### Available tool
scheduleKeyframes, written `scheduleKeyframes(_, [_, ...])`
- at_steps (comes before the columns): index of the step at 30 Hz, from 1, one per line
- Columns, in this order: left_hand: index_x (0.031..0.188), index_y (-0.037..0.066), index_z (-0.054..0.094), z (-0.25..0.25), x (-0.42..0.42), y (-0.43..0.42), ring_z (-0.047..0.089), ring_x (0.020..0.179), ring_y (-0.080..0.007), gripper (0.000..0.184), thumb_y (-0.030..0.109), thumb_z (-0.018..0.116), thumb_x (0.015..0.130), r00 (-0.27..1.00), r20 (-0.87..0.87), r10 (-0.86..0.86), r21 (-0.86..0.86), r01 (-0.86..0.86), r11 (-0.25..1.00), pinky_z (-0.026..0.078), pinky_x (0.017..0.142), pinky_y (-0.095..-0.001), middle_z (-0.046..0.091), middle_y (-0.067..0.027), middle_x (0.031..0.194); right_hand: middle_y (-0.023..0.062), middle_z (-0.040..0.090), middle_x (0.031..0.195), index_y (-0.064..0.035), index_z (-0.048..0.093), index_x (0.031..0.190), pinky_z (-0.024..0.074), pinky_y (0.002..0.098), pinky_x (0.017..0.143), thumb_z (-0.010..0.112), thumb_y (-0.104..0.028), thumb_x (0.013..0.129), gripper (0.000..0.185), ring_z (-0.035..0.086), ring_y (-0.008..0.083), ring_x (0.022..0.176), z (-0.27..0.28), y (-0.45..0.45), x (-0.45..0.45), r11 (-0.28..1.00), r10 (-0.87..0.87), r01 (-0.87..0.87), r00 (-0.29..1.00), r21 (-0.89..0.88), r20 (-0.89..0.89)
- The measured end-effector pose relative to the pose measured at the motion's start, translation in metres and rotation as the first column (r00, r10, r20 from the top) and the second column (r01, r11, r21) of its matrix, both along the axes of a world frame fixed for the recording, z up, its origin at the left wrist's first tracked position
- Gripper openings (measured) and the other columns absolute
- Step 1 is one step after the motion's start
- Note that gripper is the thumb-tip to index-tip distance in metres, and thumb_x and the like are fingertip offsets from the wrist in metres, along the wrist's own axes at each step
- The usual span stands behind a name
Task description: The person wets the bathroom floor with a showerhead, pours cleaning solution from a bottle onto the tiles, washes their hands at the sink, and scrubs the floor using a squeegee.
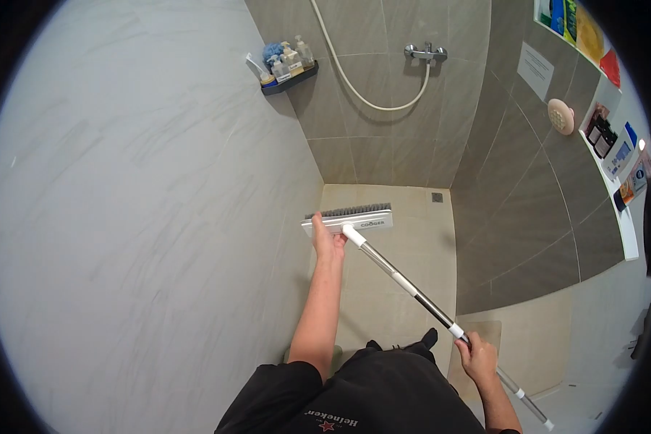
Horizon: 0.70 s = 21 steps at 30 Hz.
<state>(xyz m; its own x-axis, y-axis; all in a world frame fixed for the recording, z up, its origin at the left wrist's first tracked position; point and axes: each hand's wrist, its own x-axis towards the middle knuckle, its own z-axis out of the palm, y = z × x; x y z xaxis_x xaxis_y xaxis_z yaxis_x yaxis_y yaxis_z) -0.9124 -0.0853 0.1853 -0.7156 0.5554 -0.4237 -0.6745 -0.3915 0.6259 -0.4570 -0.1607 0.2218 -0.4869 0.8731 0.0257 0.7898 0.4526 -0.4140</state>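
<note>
I hold a long-handled floor scrub brush with a white head and grey bristles turned away from me. My left hand grips the head near its left end, beside the white joint. From that joint the metal pole slants down to the right. Around the lower part of the pole my right hand is closed, near a white collar. The pole's end sticks out past my right hand toward the lower right. The brush is held above the floor.
Beige shower floor lies below, with a square drain at the far right. A corner shelf holds several bottles. A mixer tap with a white hose is on the back wall. Wall niches at right hold toiletries.
</note>
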Motion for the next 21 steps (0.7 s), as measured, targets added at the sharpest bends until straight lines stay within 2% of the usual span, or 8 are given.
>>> scheduleKeyframes(4, [0.128,0.001,0.043,0.022,0.007,-0.001,0.060,0.105,-0.0294,0.060,0.047,0.053,0.091,0.996,0.090,0.015,0.024,-0.017,1.000,0.055,0.087,-0.0434,0.055,-0.0175,0.120,0.0143,0.059,0.058,-0.0043,0.059,0.087,0.0438,0.0433,0.050,0.070,-0.029,0.085,0.027,0.060,0.0340,0.054,-0.014,0.000,0.004,0.998,-0.034,0.028,0.993,-0.057,-0.114])
scheduleKeyframes(7, [0.129,0.000,0.043,0.031,0.016,0.005,0.059,0.107,-0.0297,0.062,0.051,0.047,0.093,0.966,0.255,0.039,0.067,-0.058,0.996,0.054,0.090,-0.0451,0.054,-0.0186,0.121,0.0130,0.056,0.057,-0.0025,0.061,0.086,0.0403,0.0396,0.048,0.070,-0.025,0.086,0.025,0.055,0.0282,0.049,-0.021,0.000,0.004,0.983,-0.054,0.018,0.979,-0.182,-0.195])
scheduleKeyframes(9, [0.129,0.002,0.044,0.045,0.028,0.006,0.060,0.103,-0.0301,0.068,0.058,0.043,0.091,0.962,0.270,-0.044,0.274,-0.033,0.961,0.054,0.086,-0.0446,0.053,-0.0189,0.120,0.0070,0.051,0.055,-0.0010,0.061,0.083,0.0360,0.0342,0.047,0.069,-0.021,0.086,0.022,0.046,0.0169,0.048,-0.034,0.002,-0.001,0.941,-0.123,0.002,0.934,-0.340,-0.336])
scheduleKeyframes(10, [0.131,0.000,0.043,0.059,0.041,0.012,0.057,0.110,-0.0305,0.069,0.058,0.036,0.094,0.937,0.344,0.063,0.197,-0.138,0.971,0.054,0.091,-0.0440,0.050,-0.0209,0.124,0.0070,0.051,0.055,-0.0010,0.061,0.083,0.0360,0.0342,0.047,0.069,-0.021,0.086,0.022,0.046,0.0169,0.048,-0.042,0.007,0.000,0.942,-0.112,-0.007,0.935,-0.335,-0.336])
scheduleKeyframes(12, [0.131,0.000,0.042,0.077,0.053,0.015,0.057,0.109,-0.0311,0.069,0.058,0.036,0.094,0.925,0.375,0.064,0.214,-0.154,0.965,0.054,0.092,-0.0441,0.049,-0.0210,0.125,0.0017,0.045,0.056,0.0000,0.059,0.081,0.0340,0.0303,0.049,0.068,-0.019,0.087,0.022,0.040,0.0099,0.054,-0.056,0.009,-0.001,0.891,-0.140,-0.090,0.878,-0.445,-0.458])
scheduleKeyframes(15, [0.133,0.000,0.040,0.084,0.052,0.014,0.056,0.108,-0.0329,0.072,0.061,0.037,0.093,0.907,0.416,0.057,0.218,-0.160,0.963,0.052,0.095,-0.0447,0.047,-0.0213,0.126,-0.0010,0.044,0.058,0.0001,0.058,0.080,0.0336,0.0295,0.049,0.067,-0.019,0.087,0.023,0.039,0.0085,0.056,-0.055,0.010,-0.008,0.876,-0.162,-0.103,0.858,-0.471,-0.488])
scheduleKeyframes(19, [0.133,-0.001,0.040,0.063,0.045,0.023,0.056,0.108,-0.0331,0.078,0.065,0.041,0.091,0.917,0.394,0.068,0.221,-0.166,0.961,0.052,0.094,-0.0449,0.050,-0.0220,0.122,0.0054,0.046,0.054,0.0001,0.059,0.081,0.0353,0.0321,0.048,0.067,-0.021,0.088,0.024,0.042,0.0132,0.051,-0.034,0.023,-0.001,0.912,-0.097,-0.091,0.900,-0.401,-0.424])
scheduleKeyframes(21, [0.132,-0.001,0.041,0.055,0.040,0.020,0.058,0.105,-0.0325,0.078,0.064,0.044,0.090,0.918,0.373,0.133,0.125,-0.192,0.973,0.053,0.092,-0.0452,0.052,-0.0218,0.119,0.0082,0.047,0.054,0.0000,0.059,0.082,0.0360,0.0337,0.048,0.067,-0.022,0.088,0.024,0.044,0.0164,0.049,-0.030,0.019,-0.003,0.923,-0.096,-0.064,0.916,-0.379,-0.389])
